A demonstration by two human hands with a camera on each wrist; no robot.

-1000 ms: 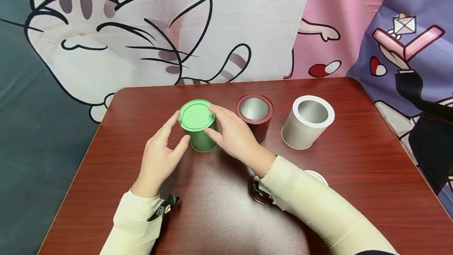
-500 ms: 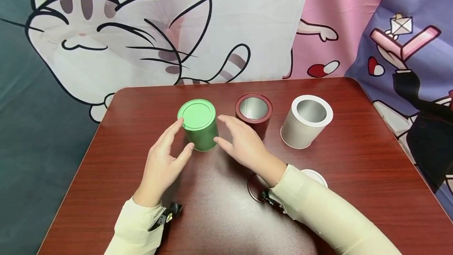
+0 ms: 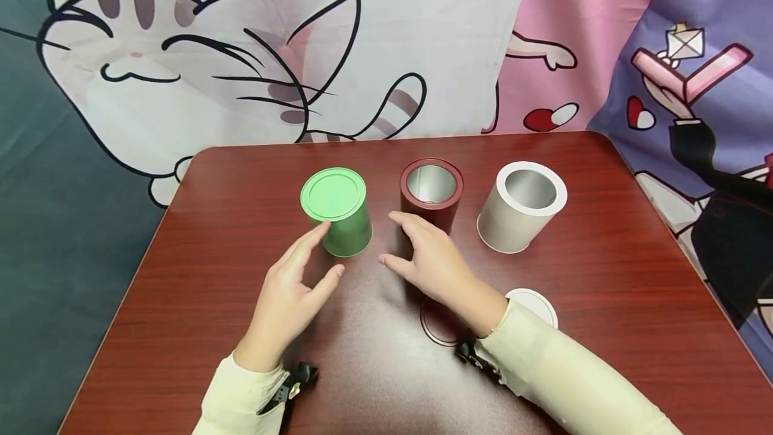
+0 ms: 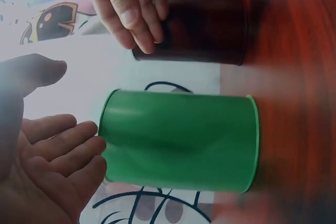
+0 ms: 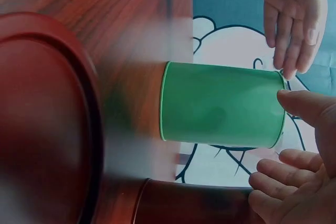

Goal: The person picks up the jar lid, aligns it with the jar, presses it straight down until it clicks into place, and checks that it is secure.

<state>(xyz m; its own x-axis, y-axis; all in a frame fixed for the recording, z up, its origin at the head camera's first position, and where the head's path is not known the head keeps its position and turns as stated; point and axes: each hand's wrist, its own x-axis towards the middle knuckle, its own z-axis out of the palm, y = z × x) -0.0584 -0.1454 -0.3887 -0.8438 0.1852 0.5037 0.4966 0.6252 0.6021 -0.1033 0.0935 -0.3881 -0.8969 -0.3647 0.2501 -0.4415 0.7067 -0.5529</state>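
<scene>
Head, edges: table [image 3: 181,287] extends well past green can [image 3: 336,208] and white can [image 3: 513,221].
Head, cans: three; lidded green can leftmost, red can [image 3: 430,205] between.
Head, loose lids: two, red lid [image 3: 441,325], white lid [image 3: 535,303].
Head, hands: left hand [image 3: 290,294], right hand [image 3: 443,262], fingers extended, holding nothing.
Left wrist, green can: just beside left hand, contact unclear.
Right wrist, gap: between green can and red can.

Green can [image 3: 349,230], lidded (paler top [image 3: 333,194]), dark red can [image 3: 437,211], open-topped, to its right, both upright on the table [image 3: 193,280]
</scene>
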